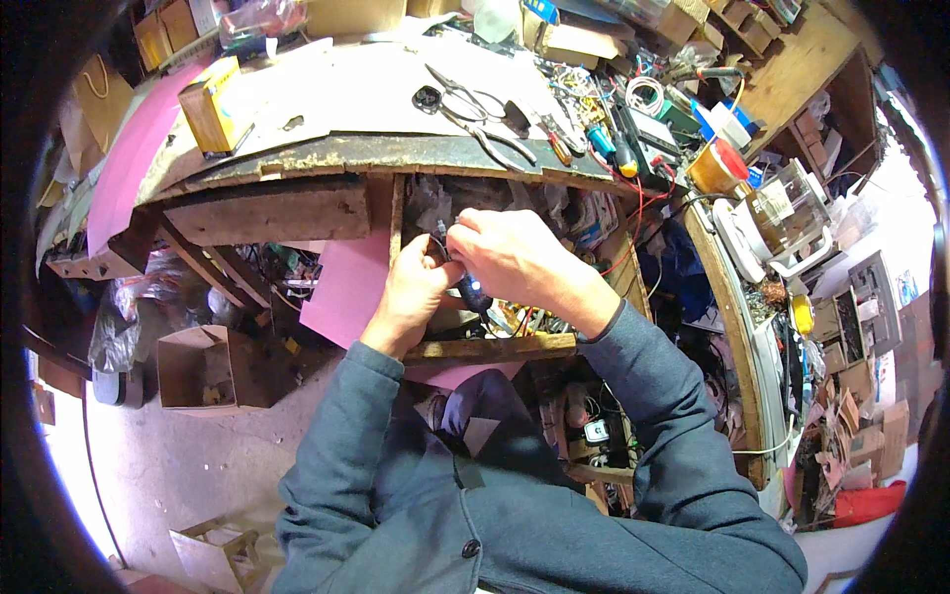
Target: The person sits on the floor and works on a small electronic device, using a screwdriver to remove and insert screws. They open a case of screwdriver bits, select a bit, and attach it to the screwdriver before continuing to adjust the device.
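My left hand [416, 287] and my right hand [515, 255] meet above an open drawer [485, 348] below the bench edge. Both are closed, with thumbs and fingertips pinched close together. A small metallic tip [441, 228] sticks up between the fingers; the rest of that piece is hidden. Just under my right hand shows a dark, rounded object [475, 295] with a bright glint. Whether it belongs to the held piece, I cannot tell. Loose wires and clear plastic bags lie in the drawer. Pliers [505, 148] and a second plier-like tool [463, 97] rest on the bench beyond.
A yellow box [213, 107] stands at the bench's left. Screwdrivers [623, 148], wires and small parts crowd its right side. At far right sits an appliance with a clear jug [787, 210]. An open cardboard box [213, 371] is on the floor at left, near a pink sheet [346, 287].
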### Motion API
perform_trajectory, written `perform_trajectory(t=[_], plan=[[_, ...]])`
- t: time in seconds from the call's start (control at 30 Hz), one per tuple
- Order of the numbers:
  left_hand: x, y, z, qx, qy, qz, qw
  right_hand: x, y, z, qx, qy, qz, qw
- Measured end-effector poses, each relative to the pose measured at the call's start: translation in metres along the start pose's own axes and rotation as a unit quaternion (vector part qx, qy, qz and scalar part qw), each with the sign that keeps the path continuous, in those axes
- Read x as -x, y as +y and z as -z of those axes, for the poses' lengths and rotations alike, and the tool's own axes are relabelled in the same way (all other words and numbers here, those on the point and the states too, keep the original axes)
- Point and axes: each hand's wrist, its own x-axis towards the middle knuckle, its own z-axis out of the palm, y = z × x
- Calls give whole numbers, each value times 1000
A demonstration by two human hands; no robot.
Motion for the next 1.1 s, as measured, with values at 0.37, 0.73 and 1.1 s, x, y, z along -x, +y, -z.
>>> perform_trajectory(t=[0.37, 0.73, 1.1], plan=[[-4, -14, 5, -34, -5, -46, 998, -4, 2, 1, 106, -3, 102, 989], [-3, -7, 5, -22, -5, -13, 1000, 16, 33, 24, 46, 144, -10, 988], [2, -4, -1, 10, 20, -26, 999, 134, 81, 6, -47, 74, -285, 955]])
